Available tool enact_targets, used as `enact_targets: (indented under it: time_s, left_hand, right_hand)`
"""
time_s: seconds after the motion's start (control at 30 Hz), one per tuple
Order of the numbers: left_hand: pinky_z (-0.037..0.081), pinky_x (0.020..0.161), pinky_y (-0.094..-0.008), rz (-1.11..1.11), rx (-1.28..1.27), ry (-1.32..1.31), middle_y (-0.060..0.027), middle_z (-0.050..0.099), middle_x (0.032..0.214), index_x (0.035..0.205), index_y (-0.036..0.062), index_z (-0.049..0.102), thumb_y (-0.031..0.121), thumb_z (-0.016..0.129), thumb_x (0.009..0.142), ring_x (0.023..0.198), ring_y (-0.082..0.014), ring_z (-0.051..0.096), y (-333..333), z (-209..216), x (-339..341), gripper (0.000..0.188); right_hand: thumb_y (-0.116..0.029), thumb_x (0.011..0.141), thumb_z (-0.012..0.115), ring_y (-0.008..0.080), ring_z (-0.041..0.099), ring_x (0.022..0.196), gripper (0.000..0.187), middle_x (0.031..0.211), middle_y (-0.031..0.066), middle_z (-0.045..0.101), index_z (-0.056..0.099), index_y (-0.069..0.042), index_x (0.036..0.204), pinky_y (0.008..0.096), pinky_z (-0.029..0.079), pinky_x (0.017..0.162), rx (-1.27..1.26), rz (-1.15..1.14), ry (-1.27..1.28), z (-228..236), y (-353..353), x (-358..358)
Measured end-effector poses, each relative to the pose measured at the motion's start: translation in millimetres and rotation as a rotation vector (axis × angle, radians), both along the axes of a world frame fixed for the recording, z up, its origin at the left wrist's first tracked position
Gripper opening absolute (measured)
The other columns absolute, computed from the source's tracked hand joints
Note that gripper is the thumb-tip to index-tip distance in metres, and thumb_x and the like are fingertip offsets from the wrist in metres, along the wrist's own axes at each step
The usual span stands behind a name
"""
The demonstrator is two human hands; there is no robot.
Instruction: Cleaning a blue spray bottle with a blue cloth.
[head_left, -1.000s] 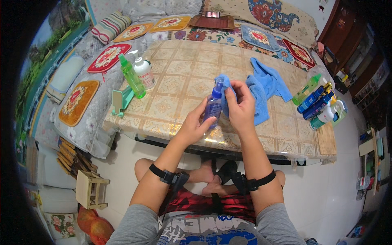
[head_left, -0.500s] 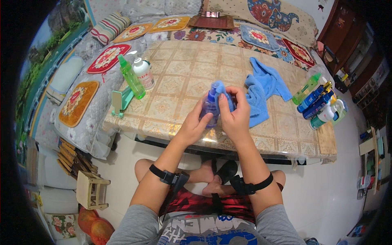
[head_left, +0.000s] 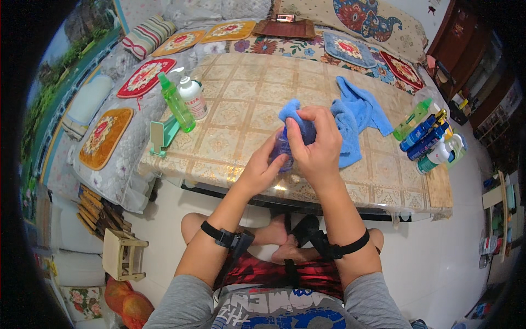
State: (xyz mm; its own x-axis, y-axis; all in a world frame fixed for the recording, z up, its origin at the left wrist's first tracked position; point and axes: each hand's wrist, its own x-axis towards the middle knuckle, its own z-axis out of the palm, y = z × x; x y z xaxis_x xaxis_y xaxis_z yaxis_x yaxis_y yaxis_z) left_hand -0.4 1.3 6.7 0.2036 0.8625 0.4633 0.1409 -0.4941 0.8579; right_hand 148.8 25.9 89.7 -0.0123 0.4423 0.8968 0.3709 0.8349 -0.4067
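Above the near edge of the table, my left hand (head_left: 261, 167) is closed around a small translucent purple-blue spray bottle (head_left: 282, 148). My right hand (head_left: 318, 145) pinches a blue cloth (head_left: 292, 111) against the top of that bottle. The cloth covers the bottle's spray head, so its nozzle is hidden. Just right of my right hand, more blue towel (head_left: 359, 118) lies crumpled on the table; whether it joins the piece in my hand is hidden by the hand.
On the left of the table (head_left: 235, 82) stand a green spray bottle (head_left: 177, 104), a white pump bottle (head_left: 193, 98) and a green phone stand (head_left: 163, 137). Several bottles cluster at the right edge, among them a dark blue one (head_left: 426, 143). A small wooden stool (head_left: 121, 253) stands on the floor.
My right hand has moved slightly up and over the bottle's top, bringing the cloth across the spray head. My left hand keeps its grip and has barely moved.
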Motion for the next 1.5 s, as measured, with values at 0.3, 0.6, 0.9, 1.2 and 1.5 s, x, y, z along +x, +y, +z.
enact_targets:
  time_s: [0.3, 0.6, 0.9, 1.2, 1.5]
  left_hand:
    - [0.044, 0.105, -0.0381, 0.060, 0.056, -0.119, -0.0161, 0.056, 0.138, 0.150, 0.0043, 0.040, 0.013, 0.064, 0.097, 0.121, -0.0233, 0.057, 6, -17, 0, 0.059]
    - [0.046, 0.104, -0.0380, 0.117, 0.080, -0.087, -0.0208, 0.060, 0.135, 0.148, 0.0009, 0.044, 0.011, 0.065, 0.097, 0.121, -0.0277, 0.061, 1, -8, 2, 0.056]
    - [0.042, 0.110, -0.0351, 0.112, 0.095, -0.005, -0.0202, 0.052, 0.145, 0.153, -0.0080, 0.032, 0.012, 0.061, 0.101, 0.131, -0.0231, 0.053, 6, -14, -3, 0.063]
    - [0.045, 0.106, -0.0341, 0.146, 0.058, -0.046, -0.0198, 0.055, 0.144, 0.150, -0.0036, 0.039, 0.007, 0.063, 0.097, 0.127, -0.0234, 0.057, 4, -12, -1, 0.059]
    - [0.047, 0.104, -0.0356, 0.106, 0.042, -0.091, -0.0203, 0.053, 0.145, 0.152, -0.0038, 0.035, 0.007, 0.063, 0.097, 0.126, -0.0235, 0.057, 5, -14, -1, 0.062]
  right_hand:
    - [-0.008, 0.085, 0.072, 0.0363, 0.059, 0.078, 0.018, 0.086, 0.0178, 0.059, 0.058, 0.001, 0.091, 0.0425, 0.048, 0.068, -0.073, 0.001, 0.030, 4, -4, 0]
    - [-0.011, 0.089, 0.073, 0.0303, 0.060, 0.075, 0.018, 0.085, 0.0158, 0.061, 0.059, 0.001, 0.089, 0.0380, 0.047, 0.067, -0.195, 0.044, 0.138, -6, -1, -1]
    - [-0.011, 0.086, 0.079, 0.0226, 0.061, 0.073, 0.022, 0.083, 0.0115, 0.064, 0.060, 0.000, 0.088, 0.0332, 0.048, 0.065, -0.279, 0.092, 0.282, -19, 4, -8]
    - [-0.007, 0.083, 0.079, 0.0251, 0.062, 0.075, 0.022, 0.085, 0.0128, 0.063, 0.059, 0.000, 0.088, 0.0335, 0.049, 0.066, -0.188, 0.053, 0.228, -19, 2, -10]
    - [-0.004, 0.083, 0.076, 0.0289, 0.066, 0.084, 0.022, 0.097, 0.0165, 0.067, 0.056, 0.000, 0.091, 0.0359, 0.052, 0.074, -0.227, 0.118, 0.227, -27, 5, -8]
